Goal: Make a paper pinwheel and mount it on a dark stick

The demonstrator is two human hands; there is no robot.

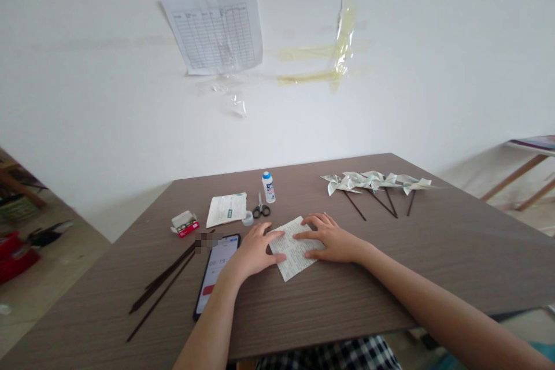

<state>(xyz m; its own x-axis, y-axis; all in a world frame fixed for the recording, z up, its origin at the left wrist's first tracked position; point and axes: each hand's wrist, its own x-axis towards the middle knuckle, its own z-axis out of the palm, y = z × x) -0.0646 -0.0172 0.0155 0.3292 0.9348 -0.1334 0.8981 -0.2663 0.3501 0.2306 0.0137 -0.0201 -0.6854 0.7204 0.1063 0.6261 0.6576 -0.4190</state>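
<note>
A square sheet of printed paper lies on the brown table, one corner pointing toward me. My left hand rests at its left side, fingers apart, with the thumb and fingertips on the paper. From the right, my right hand touches the opposite side, its fingers spread over the sheet. Just beyond the paper are black-handled scissors, a small roll of tape and a white glue bottle with a blue cap. A phone showing a timer lies beside my left forearm, which partly covers it.
A stack of printed paper and an open red-and-white box stand at the back left. Several dark sticks lie left of the phone. Paper pinwheels on sticks lie at the back right, near the wall.
</note>
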